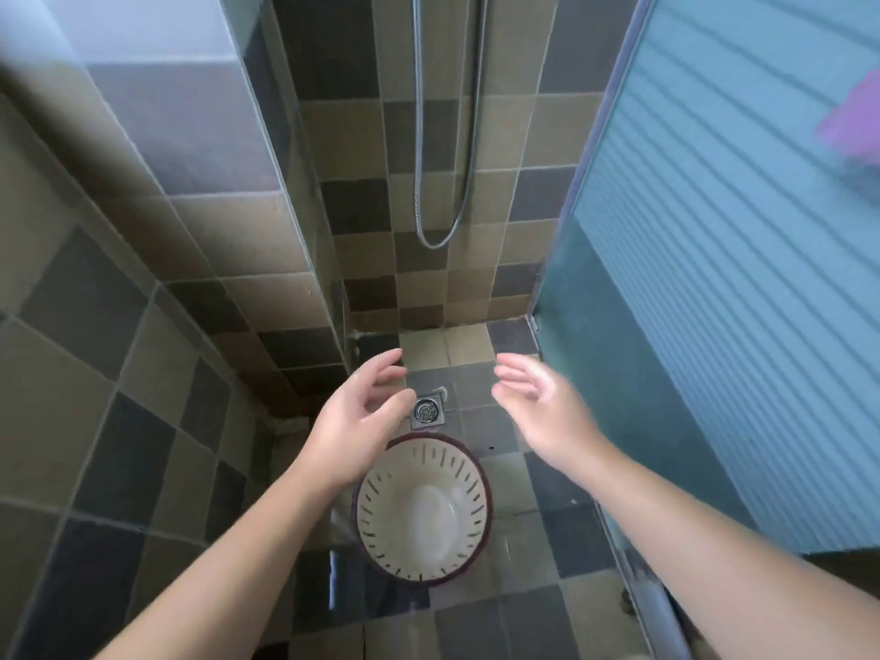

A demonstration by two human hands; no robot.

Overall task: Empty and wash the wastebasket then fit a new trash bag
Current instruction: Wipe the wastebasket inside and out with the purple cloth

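Wastebasket point(423, 509) upright, empty, on shower floor tiles point(547, 478) beside drain point(427, 411). Left hand point(362, 412), right hand point(538, 402) above it, fingers loosely spread, holding nothing. Judged light, stiff slotted plastic, perhaps wet-slick; best gripped at dark rim.

Shower hose point(464, 150): both ends run off the top edge; its head and its fitting are out of view.
Wastebasket point(423, 509): near-left rim covered by the left hand point(355, 423) and wrist; outer wall hidden (seen from straight above).
Right hand point(540, 404): motion-blurred, fingers indistinct.
Pink shape point(852, 123) behind the ribbed door panel point(724, 278): blurred, cut by the right edge, unidentifiable.
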